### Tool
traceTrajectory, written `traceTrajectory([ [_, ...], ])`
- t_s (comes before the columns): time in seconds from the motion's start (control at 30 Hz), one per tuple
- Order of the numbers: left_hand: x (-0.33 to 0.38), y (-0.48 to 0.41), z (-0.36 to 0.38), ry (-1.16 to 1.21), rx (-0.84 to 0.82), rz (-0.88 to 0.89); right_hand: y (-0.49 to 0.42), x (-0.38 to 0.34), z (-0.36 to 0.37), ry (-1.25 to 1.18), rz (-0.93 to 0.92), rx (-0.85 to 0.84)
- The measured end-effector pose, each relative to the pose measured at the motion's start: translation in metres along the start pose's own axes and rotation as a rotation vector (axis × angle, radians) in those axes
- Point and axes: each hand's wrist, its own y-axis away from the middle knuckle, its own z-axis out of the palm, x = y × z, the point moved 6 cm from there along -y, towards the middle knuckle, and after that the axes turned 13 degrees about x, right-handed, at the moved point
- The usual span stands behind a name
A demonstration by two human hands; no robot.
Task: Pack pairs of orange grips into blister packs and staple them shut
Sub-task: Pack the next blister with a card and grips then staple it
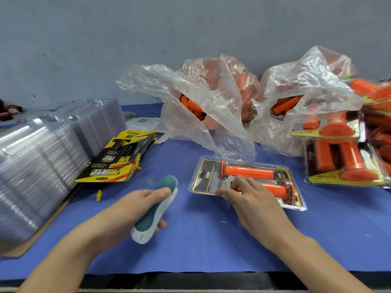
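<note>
Clear plastic shells (42, 157): stacked well to the left of the left hand, nested on their sides, so one can be peeled off at a time.
Yellow-and-black cards (118, 159): fanned against the shells, just beyond the left hand, in easy reach for the next pack.
Left hand (135, 208): wrapped round the stapler, thumb lying along its top, raised off the blue cloth (201, 246).
Stapler (156, 210): teal and white, nose aimed away and a little rightward, apart from the pack (blurred, so probably on the move), seemingly being brought to the pack's near-left edge.
Blister pack (208, 178): flat on the cloth between the two hands and under the right one, card inside; I judge it filled and awaiting staples.
Orange grips (249, 172): two, side by side in the pack, the nearer one partly under the fingers.
Right hand (251, 199): bent fingers on top of the pack and thumb at its near edge, pinning it, likely so it cannot slide when stapled.
Plastic bags (211, 98): two, beyond the right hand, mouths open toward the person, loose grips inside.
Finished packs (342, 163): piled to the right of the right hand, out of the working space.
</note>
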Motion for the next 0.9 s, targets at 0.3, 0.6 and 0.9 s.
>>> traceTrajectory([
  [0.3, 0.021, 0.027, 0.079, 0.382, -0.421, -0.164, 0.001, -0.002, 0.003, 0.009, -0.031, 0.037],
  [0.6, 0.023, 0.011, 0.088, 0.480, -0.317, -0.182, 0.002, -0.004, 0.002, 0.004, -0.051, 0.054],
  [0.9, 0.022, 0.002, 0.093, 0.454, -0.264, -0.148, 0.004, -0.007, 0.003, 0.017, -0.059, 0.045],
])
